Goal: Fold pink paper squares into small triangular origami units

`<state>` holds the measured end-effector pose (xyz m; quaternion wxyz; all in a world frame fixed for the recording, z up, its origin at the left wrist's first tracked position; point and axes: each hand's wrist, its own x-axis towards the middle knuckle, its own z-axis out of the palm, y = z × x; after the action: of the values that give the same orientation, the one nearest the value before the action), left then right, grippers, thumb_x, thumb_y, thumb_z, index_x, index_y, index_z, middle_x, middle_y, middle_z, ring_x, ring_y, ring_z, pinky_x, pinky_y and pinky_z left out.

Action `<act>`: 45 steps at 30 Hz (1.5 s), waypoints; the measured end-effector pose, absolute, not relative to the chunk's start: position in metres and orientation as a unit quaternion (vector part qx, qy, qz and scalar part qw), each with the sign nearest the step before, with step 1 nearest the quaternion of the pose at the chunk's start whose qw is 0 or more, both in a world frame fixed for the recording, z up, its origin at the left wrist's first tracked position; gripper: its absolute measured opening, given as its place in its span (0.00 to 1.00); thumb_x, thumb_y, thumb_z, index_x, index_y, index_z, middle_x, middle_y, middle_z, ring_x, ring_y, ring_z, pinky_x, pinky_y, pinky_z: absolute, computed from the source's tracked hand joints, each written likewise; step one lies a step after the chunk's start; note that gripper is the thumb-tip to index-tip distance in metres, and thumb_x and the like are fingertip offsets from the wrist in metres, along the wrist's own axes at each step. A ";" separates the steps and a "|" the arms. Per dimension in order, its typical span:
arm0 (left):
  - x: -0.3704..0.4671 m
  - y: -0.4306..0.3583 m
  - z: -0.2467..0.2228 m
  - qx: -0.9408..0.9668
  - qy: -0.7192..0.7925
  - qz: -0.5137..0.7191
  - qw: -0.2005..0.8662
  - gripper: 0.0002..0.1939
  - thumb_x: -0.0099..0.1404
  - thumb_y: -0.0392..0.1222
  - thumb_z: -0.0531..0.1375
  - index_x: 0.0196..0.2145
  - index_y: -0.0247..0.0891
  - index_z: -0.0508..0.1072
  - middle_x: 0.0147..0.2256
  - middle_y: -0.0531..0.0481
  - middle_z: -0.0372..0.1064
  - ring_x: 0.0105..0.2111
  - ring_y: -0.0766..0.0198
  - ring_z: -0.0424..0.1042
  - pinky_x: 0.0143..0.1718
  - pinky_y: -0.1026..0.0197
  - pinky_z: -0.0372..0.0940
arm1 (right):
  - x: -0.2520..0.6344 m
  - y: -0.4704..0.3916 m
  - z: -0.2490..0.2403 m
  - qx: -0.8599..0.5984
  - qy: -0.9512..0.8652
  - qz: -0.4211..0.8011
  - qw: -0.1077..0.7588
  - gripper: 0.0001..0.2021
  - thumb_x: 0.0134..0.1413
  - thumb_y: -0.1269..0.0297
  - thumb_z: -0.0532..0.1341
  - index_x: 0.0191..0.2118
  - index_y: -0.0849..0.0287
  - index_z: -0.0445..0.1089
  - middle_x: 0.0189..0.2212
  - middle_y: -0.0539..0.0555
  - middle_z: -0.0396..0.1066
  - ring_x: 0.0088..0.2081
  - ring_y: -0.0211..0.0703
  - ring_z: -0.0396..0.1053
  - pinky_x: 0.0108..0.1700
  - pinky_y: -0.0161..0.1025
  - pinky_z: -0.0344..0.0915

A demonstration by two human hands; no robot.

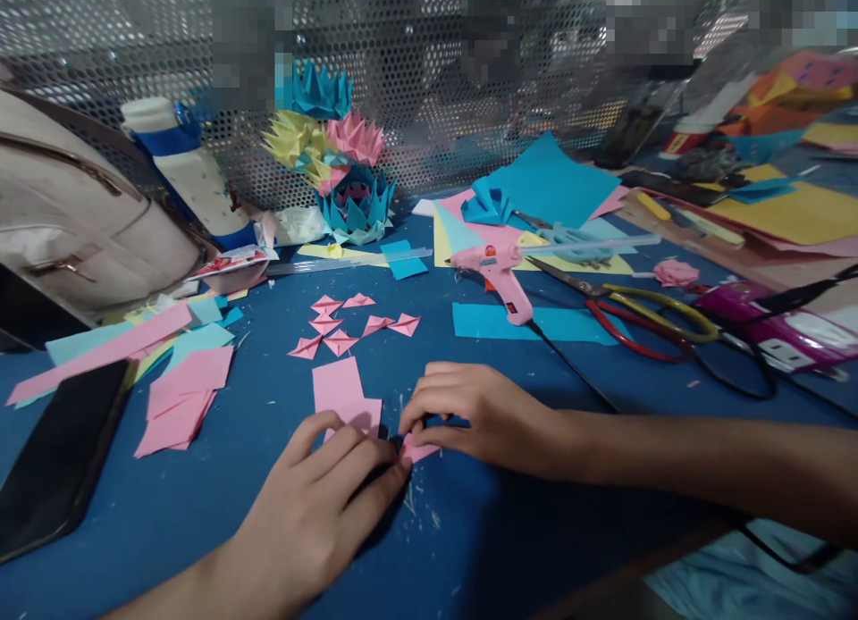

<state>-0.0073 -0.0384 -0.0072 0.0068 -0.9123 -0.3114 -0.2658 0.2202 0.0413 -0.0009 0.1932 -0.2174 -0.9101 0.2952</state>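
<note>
Low at the middle of the blue table, a small folded piece of pink paper [422,450] lies between both hands. My left hand [328,486] has its thumb and fingers closed at the paper's left end. From the right, my right hand [475,414] pinches the same paper, thumb and fingertips together on its upper side. Two pink paper squares [337,383] lie just beyond my left hand, which partly covers one. Farther back sit several folded pink paper triangles [326,323] in a loose cluster.
A pink glue gun [500,272] rests on a blue paper strip [569,323], its cord trailing right. Scissors [643,316] lie beside it. Left are a phone [63,450], stacked pink paper [184,397], a bottle [184,169] and a bag [87,209]. Paper flowers [355,205] stand behind.
</note>
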 end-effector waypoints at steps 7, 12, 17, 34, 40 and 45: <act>-0.008 -0.037 -0.011 -0.911 -0.310 -0.272 0.019 0.16 0.77 0.33 0.49 0.47 0.34 0.77 0.43 0.45 0.76 0.40 0.59 0.67 0.53 0.51 0.51 | 0.223 0.041 -0.001 -0.196 -0.942 0.196 0.191 0.06 0.65 0.63 0.62 0.41 0.57 0.76 0.37 0.50 0.77 0.38 0.38 0.67 0.39 0.35 0.60; -0.009 -0.037 -0.010 -0.913 -0.306 -0.270 0.022 0.16 0.77 0.33 0.49 0.47 0.34 0.77 0.43 0.45 0.76 0.41 0.58 0.67 0.53 0.51 0.52 | 0.224 0.039 -0.001 -0.180 -0.953 0.161 0.184 0.08 0.67 0.63 0.59 0.40 0.56 0.76 0.37 0.48 0.77 0.37 0.38 0.66 0.39 0.36 0.60; -0.008 -0.037 -0.011 -0.915 -0.301 -0.267 0.023 0.14 0.76 0.32 0.51 0.48 0.34 0.76 0.43 0.46 0.75 0.41 0.58 0.66 0.52 0.51 0.53 | 0.223 0.039 -0.002 -0.203 -0.931 0.234 0.191 0.06 0.65 0.63 0.62 0.42 0.57 0.75 0.38 0.50 0.76 0.40 0.39 0.67 0.42 0.35 0.62; -0.007 -0.037 -0.012 -0.916 -0.304 -0.260 0.022 0.12 0.76 0.32 0.52 0.46 0.34 0.76 0.40 0.47 0.74 0.38 0.60 0.67 0.52 0.51 0.53 | 0.223 0.040 0.001 -0.208 -0.904 0.311 0.205 0.03 0.61 0.70 0.65 0.40 0.58 0.72 0.38 0.48 0.76 0.40 0.39 0.66 0.43 0.34 0.60; -0.005 -0.037 -0.010 -0.911 -0.311 -0.271 0.014 0.12 0.76 0.32 0.52 0.45 0.35 0.77 0.39 0.48 0.74 0.38 0.61 0.66 0.52 0.51 0.53 | 0.220 0.039 0.003 -0.198 -0.889 0.350 0.218 0.02 0.60 0.71 0.65 0.39 0.59 0.72 0.37 0.50 0.75 0.39 0.39 0.67 0.43 0.35 0.61; -0.005 -0.036 -0.008 -0.909 -0.308 -0.279 0.000 0.13 0.76 0.32 0.52 0.45 0.34 0.77 0.40 0.47 0.74 0.39 0.60 0.67 0.51 0.51 0.54 | 0.220 0.040 0.003 -0.216 -0.882 0.365 0.204 0.06 0.57 0.71 0.67 0.39 0.60 0.71 0.34 0.49 0.74 0.38 0.38 0.68 0.42 0.34 0.61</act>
<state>-0.0049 -0.0357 -0.0082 0.0003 -0.9094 -0.3084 -0.2791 0.2198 0.0399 0.0033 0.2038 -0.2158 -0.8822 0.3654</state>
